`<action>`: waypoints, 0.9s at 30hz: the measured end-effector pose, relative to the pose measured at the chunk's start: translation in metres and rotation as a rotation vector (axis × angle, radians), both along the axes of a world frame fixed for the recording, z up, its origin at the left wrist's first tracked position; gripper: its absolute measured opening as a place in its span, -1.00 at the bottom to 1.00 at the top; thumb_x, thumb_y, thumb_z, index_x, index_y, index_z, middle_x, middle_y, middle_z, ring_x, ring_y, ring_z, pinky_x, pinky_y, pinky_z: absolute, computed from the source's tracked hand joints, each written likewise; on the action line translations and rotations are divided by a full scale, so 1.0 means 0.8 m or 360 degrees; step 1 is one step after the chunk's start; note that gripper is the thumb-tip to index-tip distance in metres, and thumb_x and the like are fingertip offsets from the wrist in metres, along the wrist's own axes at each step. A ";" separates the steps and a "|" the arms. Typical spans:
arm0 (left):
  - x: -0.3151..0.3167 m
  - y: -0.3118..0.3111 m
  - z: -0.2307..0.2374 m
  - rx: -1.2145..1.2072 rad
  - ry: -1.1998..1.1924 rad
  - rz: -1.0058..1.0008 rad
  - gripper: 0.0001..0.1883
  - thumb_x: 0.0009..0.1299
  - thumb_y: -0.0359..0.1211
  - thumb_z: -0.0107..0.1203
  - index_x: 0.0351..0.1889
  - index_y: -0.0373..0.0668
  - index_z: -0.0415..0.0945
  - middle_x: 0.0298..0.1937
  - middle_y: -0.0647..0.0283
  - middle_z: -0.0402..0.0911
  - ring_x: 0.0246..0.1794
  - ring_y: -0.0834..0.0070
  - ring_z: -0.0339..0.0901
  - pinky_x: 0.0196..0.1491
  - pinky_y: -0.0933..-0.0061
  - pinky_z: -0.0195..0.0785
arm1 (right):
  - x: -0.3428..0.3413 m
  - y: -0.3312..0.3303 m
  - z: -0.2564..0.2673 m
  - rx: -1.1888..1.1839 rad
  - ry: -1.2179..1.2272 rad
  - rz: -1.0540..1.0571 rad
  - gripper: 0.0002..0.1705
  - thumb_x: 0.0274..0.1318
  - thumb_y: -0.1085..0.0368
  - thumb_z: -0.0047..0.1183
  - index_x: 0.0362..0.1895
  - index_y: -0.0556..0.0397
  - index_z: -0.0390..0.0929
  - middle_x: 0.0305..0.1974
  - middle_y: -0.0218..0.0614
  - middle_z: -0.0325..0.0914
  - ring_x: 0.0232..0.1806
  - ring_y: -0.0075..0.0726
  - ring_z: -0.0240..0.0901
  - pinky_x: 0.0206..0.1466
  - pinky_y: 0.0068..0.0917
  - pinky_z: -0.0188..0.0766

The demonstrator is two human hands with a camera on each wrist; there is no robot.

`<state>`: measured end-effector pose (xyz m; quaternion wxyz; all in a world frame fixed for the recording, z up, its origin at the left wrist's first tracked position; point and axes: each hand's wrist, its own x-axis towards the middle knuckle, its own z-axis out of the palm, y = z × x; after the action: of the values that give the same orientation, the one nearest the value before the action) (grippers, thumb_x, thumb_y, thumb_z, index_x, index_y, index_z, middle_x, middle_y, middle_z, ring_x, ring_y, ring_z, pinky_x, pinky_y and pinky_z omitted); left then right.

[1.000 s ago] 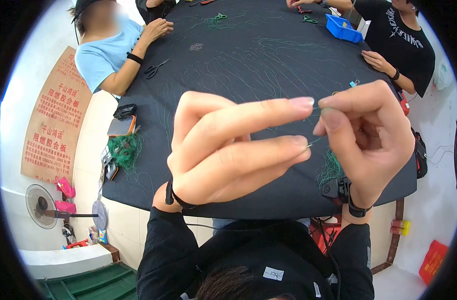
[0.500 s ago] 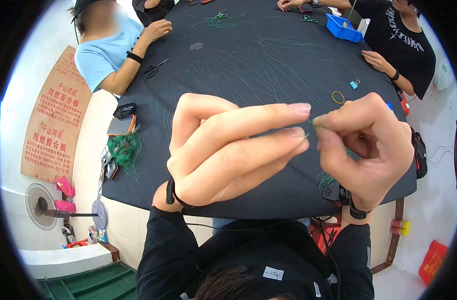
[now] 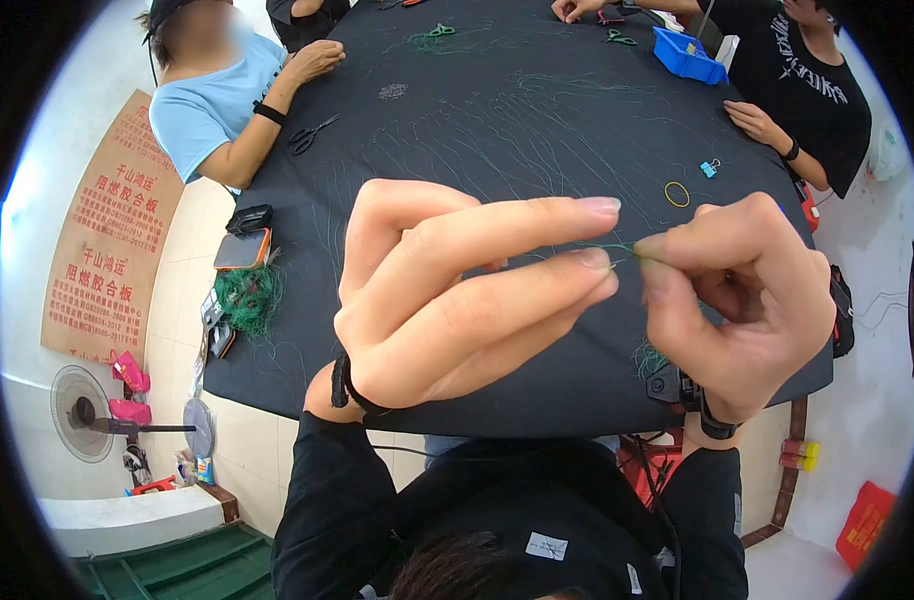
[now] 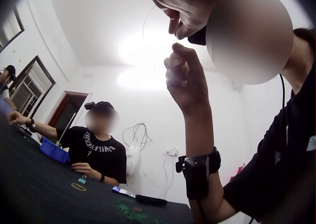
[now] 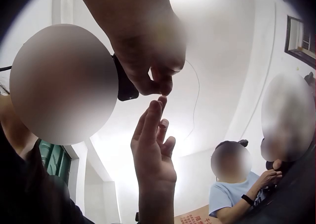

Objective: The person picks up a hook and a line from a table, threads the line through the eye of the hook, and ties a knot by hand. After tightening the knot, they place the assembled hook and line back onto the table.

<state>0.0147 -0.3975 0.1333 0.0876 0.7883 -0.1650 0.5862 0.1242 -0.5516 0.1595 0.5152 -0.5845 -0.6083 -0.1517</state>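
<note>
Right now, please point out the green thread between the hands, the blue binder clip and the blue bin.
Green thread (image 3: 624, 247): head view, on its exposed strand.
Blue binder clip (image 3: 709, 171): head view, on its body.
Blue bin (image 3: 689, 68): head view, on its near wall.

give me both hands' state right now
Left hand: cannot tell whether it is open or pinching something.
Right hand: closed, pinching green thread.

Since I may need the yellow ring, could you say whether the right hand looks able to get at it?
Probably yes: the yellow ring lies uncovered on the table, though the right hand pinches green thread and might need freeing first.
</note>
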 end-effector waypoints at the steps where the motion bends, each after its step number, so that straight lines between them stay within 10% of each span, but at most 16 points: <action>1: 0.000 -0.001 0.000 -0.0009 0.0001 0.0002 -0.76 -0.01 -0.39 0.36 -0.37 -0.07 0.56 -0.22 0.21 0.65 -0.48 0.59 0.27 -0.49 0.68 0.09 | 0.001 0.000 0.000 0.0007 -0.0012 -0.0002 -0.78 -0.39 0.69 0.02 -0.50 0.24 0.46 -0.64 -0.41 0.42 -0.73 -0.80 0.12 -0.69 -0.78 -0.14; 16: -0.009 0.001 0.002 -0.0126 0.0114 -0.0016 -0.79 0.03 -0.50 0.30 -0.39 -0.15 0.52 -0.34 0.24 0.66 -0.49 0.60 0.31 -0.33 0.58 0.05 | 0.016 0.009 -0.003 -0.0402 0.0396 0.0109 -0.91 -0.08 0.60 0.06 -0.40 0.24 0.51 -0.61 -0.44 0.46 -0.64 -0.78 0.32 -0.60 -0.89 0.10; 27: -0.011 -0.002 0.008 -0.0109 0.0086 -0.0010 -0.80 0.04 -0.46 0.31 -0.41 -0.10 0.52 -0.35 0.27 0.66 -0.50 0.63 0.32 -0.33 0.58 0.04 | 0.021 -0.014 0.017 -0.0621 0.0334 0.0651 -0.88 -0.22 0.53 0.12 -0.47 0.26 0.49 -0.66 -0.34 0.46 -0.78 -0.81 0.08 -0.73 -0.77 -0.14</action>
<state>0.0057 -0.3987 0.1397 0.1209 0.7999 -0.1449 0.5696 0.1412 -0.5632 0.1733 0.4731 -0.5502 -0.6744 0.1364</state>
